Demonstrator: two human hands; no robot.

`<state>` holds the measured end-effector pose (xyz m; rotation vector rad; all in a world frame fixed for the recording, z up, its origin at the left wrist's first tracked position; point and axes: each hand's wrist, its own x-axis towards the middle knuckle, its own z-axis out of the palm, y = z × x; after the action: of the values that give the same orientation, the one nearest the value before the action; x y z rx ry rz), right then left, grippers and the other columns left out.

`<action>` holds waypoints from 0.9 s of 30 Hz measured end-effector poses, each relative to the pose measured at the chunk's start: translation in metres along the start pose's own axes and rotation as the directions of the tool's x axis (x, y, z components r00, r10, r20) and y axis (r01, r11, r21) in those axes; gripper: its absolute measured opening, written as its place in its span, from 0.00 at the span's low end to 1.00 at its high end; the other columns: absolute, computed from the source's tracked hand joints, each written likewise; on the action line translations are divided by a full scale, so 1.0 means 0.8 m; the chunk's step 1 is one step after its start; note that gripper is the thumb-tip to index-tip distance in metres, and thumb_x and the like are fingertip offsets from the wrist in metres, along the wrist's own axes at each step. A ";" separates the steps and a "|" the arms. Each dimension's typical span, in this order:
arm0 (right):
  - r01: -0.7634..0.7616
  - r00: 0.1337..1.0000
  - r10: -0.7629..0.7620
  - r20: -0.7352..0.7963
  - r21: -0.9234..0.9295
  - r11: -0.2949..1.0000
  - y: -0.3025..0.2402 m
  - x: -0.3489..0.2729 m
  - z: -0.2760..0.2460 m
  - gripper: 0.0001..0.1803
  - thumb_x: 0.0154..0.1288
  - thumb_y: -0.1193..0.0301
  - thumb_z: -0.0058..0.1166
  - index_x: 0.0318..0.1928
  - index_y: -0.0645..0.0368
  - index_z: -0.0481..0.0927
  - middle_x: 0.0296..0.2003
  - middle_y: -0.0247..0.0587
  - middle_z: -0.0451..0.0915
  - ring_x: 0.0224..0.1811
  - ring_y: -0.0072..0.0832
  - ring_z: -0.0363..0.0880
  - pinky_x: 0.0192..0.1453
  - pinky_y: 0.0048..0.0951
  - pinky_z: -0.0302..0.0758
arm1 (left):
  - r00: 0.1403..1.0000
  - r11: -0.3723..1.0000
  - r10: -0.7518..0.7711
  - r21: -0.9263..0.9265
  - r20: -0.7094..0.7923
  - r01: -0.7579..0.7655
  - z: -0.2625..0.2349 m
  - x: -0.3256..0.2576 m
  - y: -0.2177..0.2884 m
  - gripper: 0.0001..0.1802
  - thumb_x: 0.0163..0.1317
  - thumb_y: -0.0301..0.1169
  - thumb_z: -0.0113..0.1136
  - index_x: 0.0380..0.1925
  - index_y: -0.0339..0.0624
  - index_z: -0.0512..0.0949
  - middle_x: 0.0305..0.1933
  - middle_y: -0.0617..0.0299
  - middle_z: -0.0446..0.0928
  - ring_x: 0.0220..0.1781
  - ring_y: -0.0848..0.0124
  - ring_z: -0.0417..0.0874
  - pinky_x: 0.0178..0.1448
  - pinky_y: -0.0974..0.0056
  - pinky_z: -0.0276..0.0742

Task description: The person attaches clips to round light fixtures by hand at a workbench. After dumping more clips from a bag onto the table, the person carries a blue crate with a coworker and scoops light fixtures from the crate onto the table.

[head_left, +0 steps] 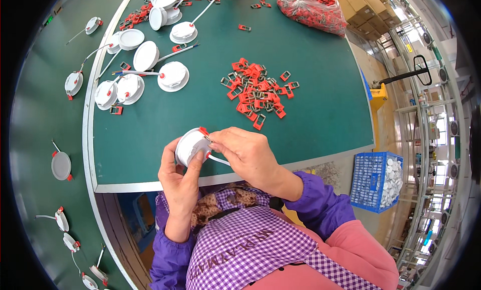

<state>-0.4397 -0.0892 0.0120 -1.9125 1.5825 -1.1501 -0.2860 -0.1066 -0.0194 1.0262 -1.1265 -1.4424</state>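
While left grip clasps one lamp, right grip pinching one clip, one bag beyond

"Where do we see lettering?"

"Across the chest of our purple-and-white checked apron: one slanting line of large dark capitals, with a row of much smaller characters beside it."

"Can we read that smaller row?"

"No, it is too fine for us."

"And farther off?"

"On the yellow pallet truck at the right we notice a dark printed mark, too small for us to make out."
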 end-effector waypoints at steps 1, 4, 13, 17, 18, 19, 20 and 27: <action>0.001 1.000 -0.001 -0.024 0.028 1.000 0.000 0.000 0.002 0.09 0.60 0.77 0.58 0.41 0.64 0.81 0.31 0.44 0.81 0.27 0.32 0.79 0.30 0.28 0.75 | 1.000 1.000 -0.002 -0.001 -0.001 0.002 0.000 0.000 0.000 0.17 0.59 0.22 0.62 0.48 0.33 0.72 0.44 0.60 0.78 0.46 0.74 0.78 0.50 0.70 0.76; -0.010 1.000 0.010 -0.014 -0.001 1.000 -0.002 0.000 0.003 0.07 0.57 0.78 0.57 0.37 0.65 0.78 0.31 0.47 0.80 0.30 0.41 0.80 0.33 0.34 0.76 | 1.000 0.998 -0.002 -0.058 0.020 0.003 -0.001 0.002 -0.001 0.16 0.60 0.21 0.61 0.48 0.33 0.72 0.45 0.60 0.78 0.46 0.74 0.78 0.50 0.69 0.76; -0.285 0.958 0.282 0.044 0.161 0.945 -0.003 -0.002 -0.005 0.15 0.55 0.78 0.63 0.44 0.65 0.77 0.35 0.43 0.83 0.38 0.29 0.84 0.39 0.26 0.79 | 0.985 0.994 -0.048 -0.087 0.167 0.063 -0.008 0.005 0.008 0.17 0.60 0.20 0.60 0.49 0.34 0.72 0.46 0.61 0.77 0.48 0.75 0.77 0.54 0.69 0.74; -0.314 0.948 0.312 0.065 0.359 0.879 -0.004 0.005 -0.009 0.25 0.56 0.79 0.62 0.55 0.65 0.73 0.41 0.44 0.83 0.45 0.29 0.83 0.48 0.27 0.78 | 0.973 0.989 -0.068 -0.110 0.221 0.094 -0.016 0.004 0.011 0.17 0.60 0.21 0.61 0.50 0.35 0.71 0.46 0.60 0.78 0.48 0.75 0.78 0.54 0.69 0.74; -0.313 0.948 0.312 0.062 0.358 0.879 -0.005 0.004 -0.009 0.25 0.56 0.79 0.62 0.55 0.65 0.73 0.41 0.44 0.83 0.45 0.29 0.83 0.48 0.27 0.78 | 0.967 0.989 -0.072 -0.104 0.243 0.100 -0.020 0.004 0.009 0.17 0.60 0.21 0.61 0.50 0.34 0.71 0.47 0.60 0.78 0.48 0.74 0.78 0.54 0.69 0.74; -0.358 0.933 0.344 0.104 0.354 0.864 -0.006 0.002 -0.009 0.26 0.56 0.79 0.62 0.56 0.64 0.72 0.42 0.46 0.83 0.45 0.29 0.82 0.50 0.28 0.78 | 0.967 0.989 -0.072 -0.105 0.246 0.100 -0.022 0.004 0.008 0.17 0.60 0.21 0.61 0.50 0.34 0.71 0.47 0.60 0.78 0.48 0.74 0.78 0.54 0.69 0.74; -0.402 0.916 0.375 0.145 0.347 0.847 -0.007 0.001 -0.009 0.27 0.56 0.79 0.62 0.58 0.64 0.71 0.43 0.48 0.83 0.46 0.28 0.82 0.51 0.28 0.78 | 0.964 0.990 -0.086 -0.090 0.253 0.112 -0.025 0.003 0.008 0.18 0.59 0.21 0.61 0.50 0.35 0.70 0.47 0.59 0.78 0.48 0.73 0.79 0.54 0.68 0.75; -0.471 0.882 0.424 0.206 0.323 0.821 -0.005 -0.006 0.002 0.29 0.55 0.78 0.62 0.59 0.63 0.71 0.42 0.48 0.83 0.46 0.30 0.83 0.52 0.28 0.76 | 0.954 0.963 -0.233 -0.093 0.189 0.253 -0.026 -0.009 0.007 0.17 0.56 0.23 0.65 0.44 0.35 0.72 0.42 0.61 0.79 0.44 0.75 0.79 0.49 0.69 0.76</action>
<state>-0.4364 -0.0838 0.0125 -1.2537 1.5110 -1.0054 -0.2635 -0.1023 -0.0182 0.9958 -1.0524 -1.8047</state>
